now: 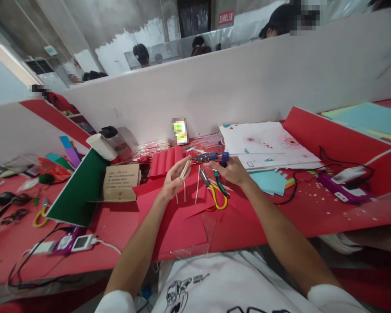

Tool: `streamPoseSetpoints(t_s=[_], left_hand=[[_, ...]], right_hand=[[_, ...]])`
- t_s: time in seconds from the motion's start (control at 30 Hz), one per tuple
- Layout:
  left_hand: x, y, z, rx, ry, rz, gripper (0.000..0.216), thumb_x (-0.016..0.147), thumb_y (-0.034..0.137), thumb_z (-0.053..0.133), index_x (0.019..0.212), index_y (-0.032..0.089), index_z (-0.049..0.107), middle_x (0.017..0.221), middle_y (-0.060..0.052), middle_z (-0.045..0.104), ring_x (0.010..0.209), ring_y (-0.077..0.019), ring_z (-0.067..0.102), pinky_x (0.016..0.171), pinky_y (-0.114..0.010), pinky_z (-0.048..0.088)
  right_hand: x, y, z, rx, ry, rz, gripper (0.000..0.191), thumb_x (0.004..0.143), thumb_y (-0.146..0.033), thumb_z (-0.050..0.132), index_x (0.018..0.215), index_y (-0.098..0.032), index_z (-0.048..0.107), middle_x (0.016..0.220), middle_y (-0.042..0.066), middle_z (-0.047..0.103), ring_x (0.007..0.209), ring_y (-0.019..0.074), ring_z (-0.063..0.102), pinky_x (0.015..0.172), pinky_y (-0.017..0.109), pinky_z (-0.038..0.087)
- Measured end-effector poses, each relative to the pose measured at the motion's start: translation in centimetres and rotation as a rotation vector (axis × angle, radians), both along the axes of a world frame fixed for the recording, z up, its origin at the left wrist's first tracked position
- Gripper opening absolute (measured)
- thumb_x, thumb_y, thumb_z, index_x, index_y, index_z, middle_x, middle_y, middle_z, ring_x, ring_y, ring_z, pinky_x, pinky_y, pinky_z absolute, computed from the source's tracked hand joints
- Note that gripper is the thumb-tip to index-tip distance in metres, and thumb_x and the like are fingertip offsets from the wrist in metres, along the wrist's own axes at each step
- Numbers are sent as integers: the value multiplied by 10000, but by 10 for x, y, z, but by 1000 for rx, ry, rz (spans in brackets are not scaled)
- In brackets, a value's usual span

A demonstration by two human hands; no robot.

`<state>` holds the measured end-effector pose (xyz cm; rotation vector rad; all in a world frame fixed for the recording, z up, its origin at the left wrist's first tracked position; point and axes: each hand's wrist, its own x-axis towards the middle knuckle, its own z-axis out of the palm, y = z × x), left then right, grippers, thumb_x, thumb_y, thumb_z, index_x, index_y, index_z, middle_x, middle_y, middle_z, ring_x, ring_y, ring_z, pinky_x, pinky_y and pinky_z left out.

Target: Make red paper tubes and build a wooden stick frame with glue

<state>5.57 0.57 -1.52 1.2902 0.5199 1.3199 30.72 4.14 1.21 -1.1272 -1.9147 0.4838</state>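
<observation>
My left hand is raised over red paper sheets and pinches two thin wooden sticks between its fingers. My right hand grips a blue glue gun that points left, its nozzle close to the stick tips. Three more wooden sticks lie on the red paper below the hands. Yellow-handled scissors rest just under my right hand. A pleated red paper fan stands behind the left hand.
A cardboard box and a green board lie at left, with a white cup behind. White patterned paper and a purple device with black cables sit at right. A white partition backs the table; people sit beyond it.
</observation>
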Motion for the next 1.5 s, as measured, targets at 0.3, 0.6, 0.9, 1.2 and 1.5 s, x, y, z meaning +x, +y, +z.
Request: streamPoseSetpoints(t_s=[0.3,0.6,0.9,1.2,1.5], left_hand=[[0,2,-3,-11,1,4,884,623,584,912,1389,238,637,1639,-135,407,1546,-363,310,1288,-455,269],[1,3,-5,0,-2,-2,855,633,573,911,1377,244,648,1627,-139,426,1541,-373,316,1288,-480,266],[2,2,-4,-5,2,-4,854,639,565,910,1383,241,642,1634,-134,415,1550,-361,299,1291,-462,252],[2,3,-5,-15,-1,3,855,630,565,914,1370,232,647,1620,-138,438,1541,-360,323,1288,-462,262],[2,3,-5,-10,-6,-9,840,642,553,912,1375,237,649,1616,-134,444,1540,-358,323,1289,-460,259]], right_hand=[[1,0,1,26,-17,16,439,895,-643,600,726,-245,680,621,40,623,626,215,555,642,351,408],[0,0,3,45,-28,0,438,915,-601,601,730,-220,714,665,66,689,663,232,627,671,348,425],[0,-2,7,57,-50,10,450,922,-595,572,724,-211,701,633,54,659,625,217,599,647,336,421],[1,-1,6,19,13,33,463,914,-616,582,698,-217,678,602,31,625,618,203,575,642,339,425],[3,2,4,-14,13,47,433,913,-580,588,672,-225,646,577,18,557,604,194,515,639,345,397]])
